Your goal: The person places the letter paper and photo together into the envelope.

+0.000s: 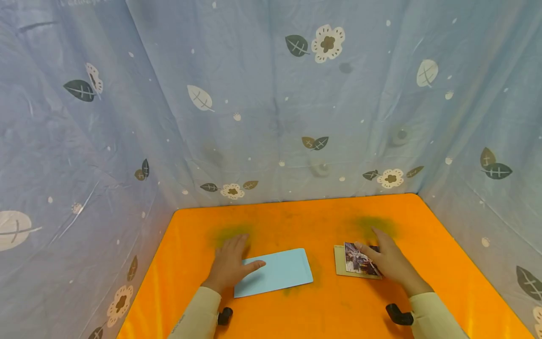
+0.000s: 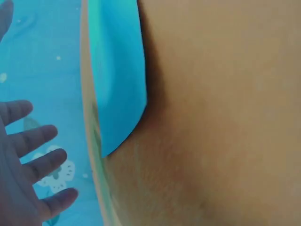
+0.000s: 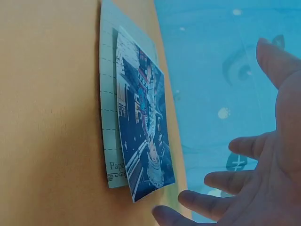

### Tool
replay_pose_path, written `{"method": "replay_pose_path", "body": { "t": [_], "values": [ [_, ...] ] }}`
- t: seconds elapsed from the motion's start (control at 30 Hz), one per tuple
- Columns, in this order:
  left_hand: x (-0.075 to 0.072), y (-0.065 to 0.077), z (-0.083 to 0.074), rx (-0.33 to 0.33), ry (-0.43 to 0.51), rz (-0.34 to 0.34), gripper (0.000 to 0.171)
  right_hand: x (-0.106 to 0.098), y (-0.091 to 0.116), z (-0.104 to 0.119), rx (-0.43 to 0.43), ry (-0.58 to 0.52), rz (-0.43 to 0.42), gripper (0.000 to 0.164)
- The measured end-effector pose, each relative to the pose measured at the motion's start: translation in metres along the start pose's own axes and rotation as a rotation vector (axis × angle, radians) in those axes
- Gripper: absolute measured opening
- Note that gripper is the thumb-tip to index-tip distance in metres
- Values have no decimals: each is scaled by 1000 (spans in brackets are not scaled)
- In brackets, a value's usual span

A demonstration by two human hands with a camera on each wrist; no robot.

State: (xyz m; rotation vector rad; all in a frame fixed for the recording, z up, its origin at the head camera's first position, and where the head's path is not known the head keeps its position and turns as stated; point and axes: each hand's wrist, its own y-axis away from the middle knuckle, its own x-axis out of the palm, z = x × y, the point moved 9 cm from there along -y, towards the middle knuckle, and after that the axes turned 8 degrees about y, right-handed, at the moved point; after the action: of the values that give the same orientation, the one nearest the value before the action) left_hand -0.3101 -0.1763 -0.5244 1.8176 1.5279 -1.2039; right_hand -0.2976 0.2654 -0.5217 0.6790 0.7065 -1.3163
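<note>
A light blue envelope lies flat on the orange table, to the right of my left hand. That hand hovers at the envelope's left end with fingers spread, its thumb reaching over the paper in the head view. The left wrist view shows the fingers straight and apart from the envelope. On the right, a printed photo rests on a beige lined paper card. My right hand is just right of them, its thumb overlapping the photo. In the right wrist view its spread fingers hold nothing.
The orange table ends at a patterned blue-grey curtain behind and on both sides. Black wrist-worn pieces stick out at both sleeves. Greenish stains mark the tabletop beyond the hands.
</note>
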Motion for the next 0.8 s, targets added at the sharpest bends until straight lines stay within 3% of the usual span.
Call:
{"method": "replay_pose_path", "body": {
  "t": [0.2, 0.33, 0.57, 0.8],
  "values": [
    [11, 3, -5, 72, 73, 48, 108, -1, 2, -7, 48, -93, 16, 103],
    [21, 5, -10, 124, 105, 122, 105, -1, 3, -15, 105, -140, 24, 105],
    [32, 6, -14, 134, 98, 239, 106, -1, 9, -30, 252, -247, 56, 116],
    [40, 7, -16, 147, 72, 280, 113, 1, 14, -34, 297, -332, 73, 116]
  ]
}}
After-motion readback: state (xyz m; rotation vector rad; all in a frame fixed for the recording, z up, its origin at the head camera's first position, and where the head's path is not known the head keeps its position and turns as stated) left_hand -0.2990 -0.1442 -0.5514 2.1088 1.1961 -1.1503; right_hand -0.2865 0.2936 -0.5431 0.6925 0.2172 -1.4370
